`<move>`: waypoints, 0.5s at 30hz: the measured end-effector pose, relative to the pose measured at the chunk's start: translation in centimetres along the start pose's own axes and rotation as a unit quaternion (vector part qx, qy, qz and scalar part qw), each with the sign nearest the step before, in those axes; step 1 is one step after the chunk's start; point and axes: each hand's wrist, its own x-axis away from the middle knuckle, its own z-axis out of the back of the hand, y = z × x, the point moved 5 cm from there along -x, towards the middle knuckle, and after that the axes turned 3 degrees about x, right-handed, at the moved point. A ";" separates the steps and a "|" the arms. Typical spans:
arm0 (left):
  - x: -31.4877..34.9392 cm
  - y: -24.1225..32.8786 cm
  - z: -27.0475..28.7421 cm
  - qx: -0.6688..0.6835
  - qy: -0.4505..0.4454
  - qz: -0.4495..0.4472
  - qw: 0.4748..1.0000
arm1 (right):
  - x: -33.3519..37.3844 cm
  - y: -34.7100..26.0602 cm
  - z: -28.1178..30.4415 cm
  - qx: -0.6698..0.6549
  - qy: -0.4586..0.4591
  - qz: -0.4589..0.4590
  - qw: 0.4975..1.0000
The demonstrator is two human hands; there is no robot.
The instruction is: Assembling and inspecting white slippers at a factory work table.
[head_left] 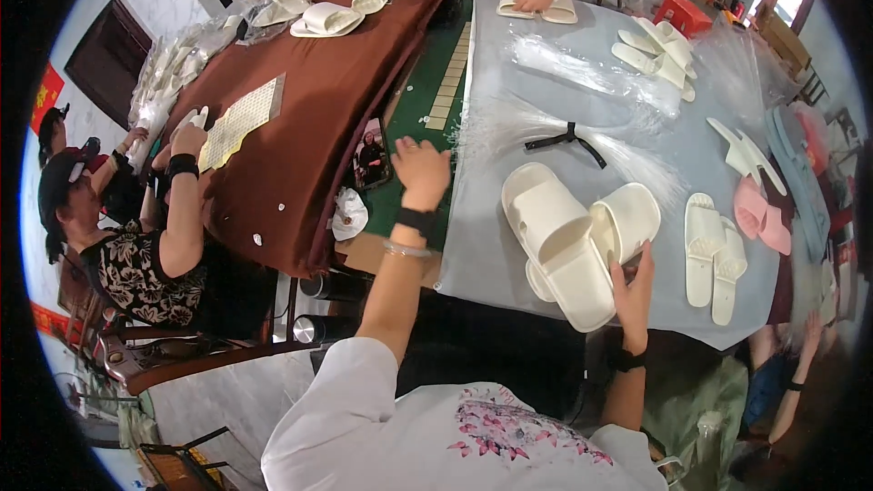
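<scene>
A pair of cream slide slippers lies at the near edge of the grey-covered table, one overlapping the other at an angle. My right hand grips the pair at its right side, thumb and fingers at the edge of the slippers. My left hand hovers over the green strip between the two tables, its fingers curled. Whatever those fingertips may hold is hidden. Just left of it lies a phone with a lit screen. A row of small cream squares runs along the green strip beyond the hand.
White plastic ties, bound with a black band, fan out behind the slippers. More cream slippers and pink ones sit to the right. A brown-covered table bears a sticker sheet. Other people work at left and across.
</scene>
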 end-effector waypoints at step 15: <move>1.6 0.9 2.0 0.169 -0.073 0.001 0.983 | -0.2 1.3 -0.7 0.010 -0.022 0.000 1.000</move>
